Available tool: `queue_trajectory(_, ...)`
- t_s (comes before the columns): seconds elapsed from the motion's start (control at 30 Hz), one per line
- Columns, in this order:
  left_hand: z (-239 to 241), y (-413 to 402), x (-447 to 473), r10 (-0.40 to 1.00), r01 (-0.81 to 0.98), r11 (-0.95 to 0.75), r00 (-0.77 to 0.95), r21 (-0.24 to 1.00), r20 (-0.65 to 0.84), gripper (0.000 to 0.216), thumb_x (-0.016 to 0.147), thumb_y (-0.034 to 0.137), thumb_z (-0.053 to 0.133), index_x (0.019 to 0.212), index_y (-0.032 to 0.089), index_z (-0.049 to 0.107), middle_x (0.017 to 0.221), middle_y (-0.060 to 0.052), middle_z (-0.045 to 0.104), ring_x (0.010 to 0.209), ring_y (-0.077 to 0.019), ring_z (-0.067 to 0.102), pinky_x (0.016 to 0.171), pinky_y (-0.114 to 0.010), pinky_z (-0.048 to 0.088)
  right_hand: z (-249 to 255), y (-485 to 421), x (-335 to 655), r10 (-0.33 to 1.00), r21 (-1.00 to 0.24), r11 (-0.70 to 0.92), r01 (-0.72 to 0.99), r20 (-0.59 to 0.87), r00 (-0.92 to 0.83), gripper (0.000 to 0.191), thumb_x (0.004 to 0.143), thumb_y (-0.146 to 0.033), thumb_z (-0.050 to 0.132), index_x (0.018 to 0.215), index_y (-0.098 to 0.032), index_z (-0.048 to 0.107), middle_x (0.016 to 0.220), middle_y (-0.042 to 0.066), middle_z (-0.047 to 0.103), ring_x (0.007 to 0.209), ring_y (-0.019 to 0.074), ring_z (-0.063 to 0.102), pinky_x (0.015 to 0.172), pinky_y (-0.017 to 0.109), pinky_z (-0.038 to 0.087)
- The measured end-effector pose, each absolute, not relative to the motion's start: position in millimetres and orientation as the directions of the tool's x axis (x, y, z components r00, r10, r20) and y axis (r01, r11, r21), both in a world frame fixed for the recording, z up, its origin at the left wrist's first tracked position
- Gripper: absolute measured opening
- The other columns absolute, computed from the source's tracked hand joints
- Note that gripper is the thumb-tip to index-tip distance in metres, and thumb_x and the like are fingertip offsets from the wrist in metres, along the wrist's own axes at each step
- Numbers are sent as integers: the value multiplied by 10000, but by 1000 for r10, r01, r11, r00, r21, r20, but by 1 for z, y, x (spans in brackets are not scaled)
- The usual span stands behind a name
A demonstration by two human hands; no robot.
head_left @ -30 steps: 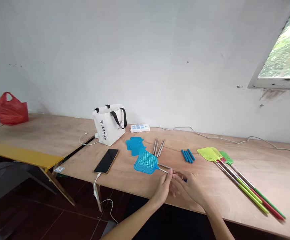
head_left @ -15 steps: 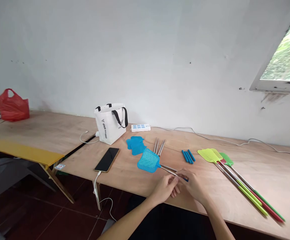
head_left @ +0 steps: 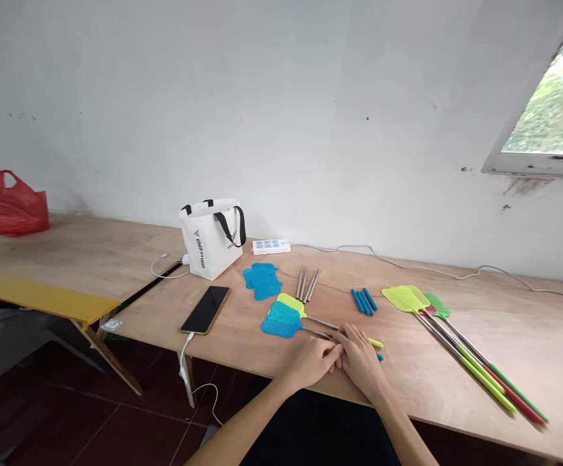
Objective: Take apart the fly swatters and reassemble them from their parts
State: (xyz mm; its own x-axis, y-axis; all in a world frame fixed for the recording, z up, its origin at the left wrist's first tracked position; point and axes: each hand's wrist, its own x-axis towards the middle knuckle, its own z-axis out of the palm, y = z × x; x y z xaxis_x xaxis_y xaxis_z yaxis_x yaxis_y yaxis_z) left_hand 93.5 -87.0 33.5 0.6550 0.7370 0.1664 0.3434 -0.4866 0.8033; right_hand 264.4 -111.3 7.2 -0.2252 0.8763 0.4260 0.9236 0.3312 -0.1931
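Observation:
A blue fly swatter [head_left: 281, 320] lies on the table, its mesh head partly over that of a yellow-green fly swatter [head_left: 297, 301]. Their metal shafts run side by side beneath the fingers of my right hand [head_left: 360, 359], and both coloured grip ends stick out on its far side. That hand rests across them with its fingers stretched out. Touching it at the thumbs is my left hand [head_left: 313, 359], closed, with its fingertips tucked out of sight by the blue swatter's shaft. Whatever it may hold is hidden.
Behind lie blue swatter heads [head_left: 264, 281], metal rods [head_left: 307, 285] and blue grips [head_left: 364, 301]. Several assembled swatters [head_left: 461, 346] lie at right. To the left are a charging phone [head_left: 206, 310], white bag [head_left: 213, 239] and power strip [head_left: 270, 246]. The table's front edge is close.
The blue swatter has come down beside the yellow-green one, whose head and grip now show. My right hand has let go of the blue grip and flattened over the shafts.

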Motion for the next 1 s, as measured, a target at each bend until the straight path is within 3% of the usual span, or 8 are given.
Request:
queue_trajectory(0.17, 37, -89, 94, 739, 371, -511, 651, 776, 175, 513, 1058, 377, 386, 691, 183, 686, 675, -9, 705, 694, -156, 673, 718, -235, 444, 11, -115, 264, 871, -167, 259, 951, 465, -156, 423, 888, -71, 520, 1200, -298, 694, 1081, 59, 631, 984, 238, 569, 872, 362, 384)
queue_trajectory(0.53, 37, -92, 93, 738, 435, -575, 642, 693, 210, 463, 1055, 373, 427, 739, 197, 717, 692, -3, 724, 715, -164, 681, 683, -240, 419, 2, -107, 274, 896, -312, 381, 870, 356, -265, 618, 811, -40, 437, 1344, -273, 643, 1262, 72, 674, 1121, 234, 596, 1008, 403, 387)
queue_trajectory(0.8, 39, -93, 93, 729, 412, -576, 650, 706, 215, 492, 1061, 390, 401, 745, 199, 727, 721, -13, 740, 724, -170, 693, 693, -241, 432, 3, -107, 271, 859, -201, 357, 912, 453, -236, 538, 889, -93, 460, 1344, -319, 637, 1344, 61, 645, 1236, 256, 551, 1077, 455, 339)
queue_trajectory(0.9, 39, -89, 91, 725, 399, -587, 647, 704, 238, 512, 1066, 386, 394, 700, 198, 698, 694, -5, 725, 704, -159, 684, 704, -234, 432, 7, -110, 266, 829, -174, 337, 925, 520, -204, 415, 926, -119, 467, 1249, -276, 674, 1260, 89, 662, 1159, 264, 582, 1022, 434, 374)
queue_trajectory(1.0, 39, -83, 89, 743, 438, -590, 624, 678, 243, 530, 1070, 412, 387, 683, 196, 677, 661, 0, 704, 670, -153, 666, 687, -233, 419, 10, -114, 262, 847, -230, 295, 928, 512, -142, 245, 979, -179, 447, 976, -221, 688, 993, 73, 695, 926, 228, 633, 831, 334, 425)
